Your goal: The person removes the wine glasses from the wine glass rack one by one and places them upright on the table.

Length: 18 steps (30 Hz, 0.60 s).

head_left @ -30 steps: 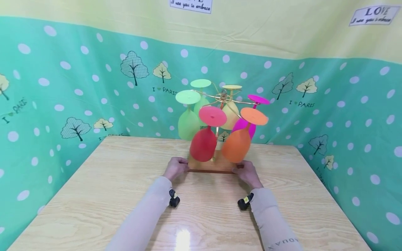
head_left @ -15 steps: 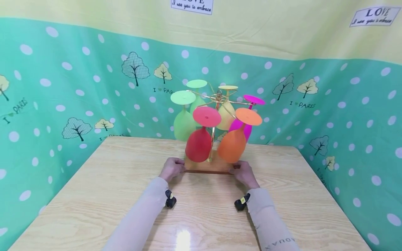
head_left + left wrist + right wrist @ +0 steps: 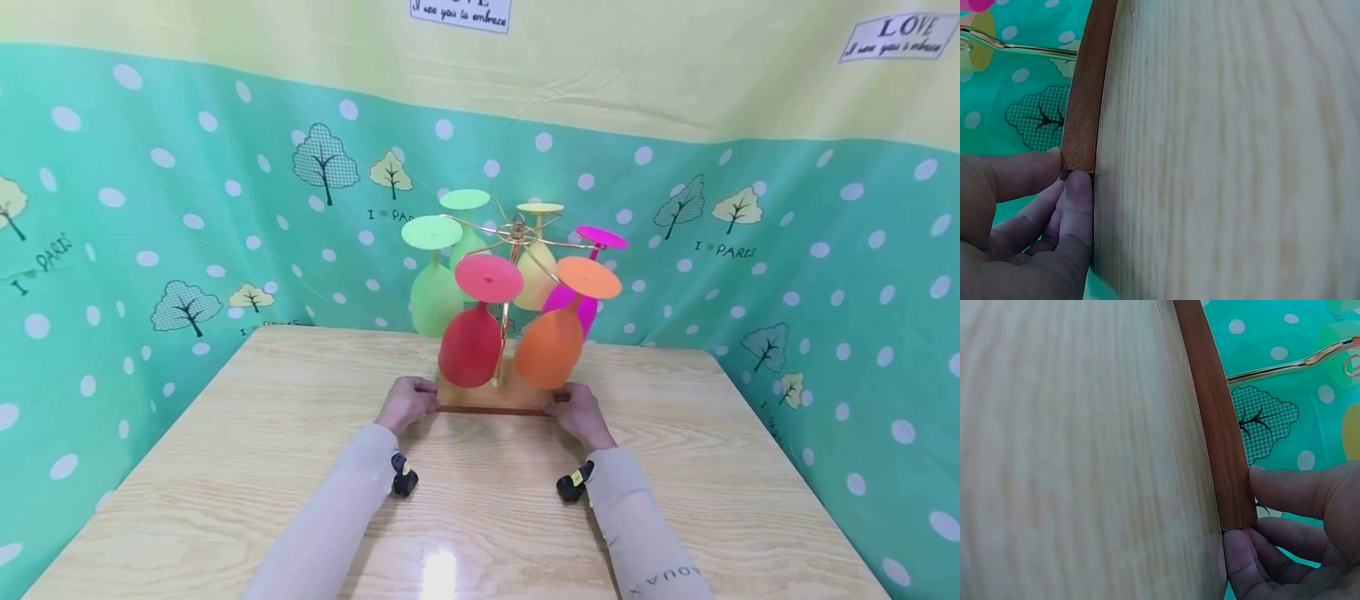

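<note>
A gold metal wine glass rack [image 3: 517,233] stands on the wooden table, with a flat wooden base [image 3: 493,409]. Several coloured goblets hang upside down from its arms, among them a red goblet [image 3: 469,346], an orange goblet [image 3: 550,348] and a green goblet [image 3: 436,300]. My left hand [image 3: 407,402] pinches the base's near left corner. At the near right corner my right hand [image 3: 581,414] does the same. Both wrist views show a thumb on the base's top face and a fingertip at its end. The goblets partly hide the post and the base.
Pale wood-grain table [image 3: 247,433] extends around the rack on both sides and in front. A green and yellow curtain [image 3: 225,167] with dots and trees hangs behind the table and along its sides. Black wrist cameras sit at both cuffs, such as the left wrist camera [image 3: 404,477].
The rack with its goblets has shifted a little to the left, and both hands have moved along with it. Their grip on the base's corners looks the same.
</note>
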Each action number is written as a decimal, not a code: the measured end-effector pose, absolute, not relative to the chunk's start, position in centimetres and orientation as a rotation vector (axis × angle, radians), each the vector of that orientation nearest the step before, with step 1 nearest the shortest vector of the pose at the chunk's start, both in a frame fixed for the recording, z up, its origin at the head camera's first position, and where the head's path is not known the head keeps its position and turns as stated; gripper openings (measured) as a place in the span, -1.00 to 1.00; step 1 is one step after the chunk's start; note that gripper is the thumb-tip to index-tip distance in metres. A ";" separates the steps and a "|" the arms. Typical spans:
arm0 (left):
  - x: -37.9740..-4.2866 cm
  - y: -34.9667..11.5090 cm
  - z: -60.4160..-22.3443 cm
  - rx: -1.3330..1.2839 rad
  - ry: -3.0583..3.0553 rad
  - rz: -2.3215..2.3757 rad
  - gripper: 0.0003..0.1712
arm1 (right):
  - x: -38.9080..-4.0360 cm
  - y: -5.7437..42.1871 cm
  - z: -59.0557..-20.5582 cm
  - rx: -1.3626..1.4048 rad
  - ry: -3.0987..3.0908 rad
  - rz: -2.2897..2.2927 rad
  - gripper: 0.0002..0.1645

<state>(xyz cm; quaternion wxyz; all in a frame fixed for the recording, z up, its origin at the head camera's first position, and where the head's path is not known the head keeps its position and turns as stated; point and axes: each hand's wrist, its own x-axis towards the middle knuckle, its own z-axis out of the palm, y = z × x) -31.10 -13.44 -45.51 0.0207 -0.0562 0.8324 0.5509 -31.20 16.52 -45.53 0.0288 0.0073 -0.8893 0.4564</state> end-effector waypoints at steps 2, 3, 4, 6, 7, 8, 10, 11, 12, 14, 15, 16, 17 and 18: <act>-31.2 -13.5 -45.5 -0.175 2.579 1.711 -0.67 | -31.2 16.5 -45.5 0.024 -2.739 1.420 -0.85; -31.2 -13.5 -45.5 -0.179 2.578 1.710 -0.67 | -31.3 16.5 -45.5 0.029 -2.736 1.426 -0.86; -31.2 -13.5 -45.5 -0.180 2.579 1.708 -0.67 | -31.3 16.5 -45.5 0.030 -2.735 1.426 -0.85; -31.3 -13.5 -45.5 -0.175 2.587 1.702 -0.67 | -31.3 16.4 -45.4 0.027 -2.737 1.431 -0.85; -31.3 -13.5 -45.5 -0.173 2.587 1.702 -0.68 | -31.3 16.4 -45.3 0.023 -2.738 1.429 -0.84; -31.3 -13.4 -45.5 -0.181 2.582 1.705 -0.67 | -31.3 16.4 -45.3 0.018 -2.740 1.424 -0.83; -31.3 -13.4 -45.5 -0.189 2.577 1.703 -0.67 | -31.2 16.4 -45.3 0.010 -2.749 1.421 -0.81; -31.3 -13.4 -45.6 -0.192 2.573 1.703 -0.67 | -31.2 16.5 -45.3 0.002 -2.753 1.426 -0.81; -31.3 -13.4 -45.6 -0.198 2.567 1.704 -0.67 | -31.2 16.5 -45.3 -0.002 -2.757 1.430 -0.81; -31.3 -13.5 -45.6 -0.212 2.562 1.699 -0.67 | -31.2 16.6 -45.2 -0.014 -2.767 1.463 -0.81; -31.3 -13.5 -45.6 -0.214 2.562 1.698 -0.67 | -31.1 16.7 -45.1 -0.014 -2.772 1.485 -0.80; -31.2 -13.5 -45.6 -0.215 2.564 1.696 -0.67 | -31.1 16.8 -45.0 -0.017 -2.775 1.508 -0.79; -31.2 -13.4 -45.6 -0.213 2.564 1.697 -0.67 | -31.0 17.0 -44.9 -0.018 -2.772 1.534 -0.77; -31.2 -13.4 -45.5 -0.213 2.564 1.698 -0.68 | -31.0 17.3 -44.7 -0.019 -2.775 1.539 -0.74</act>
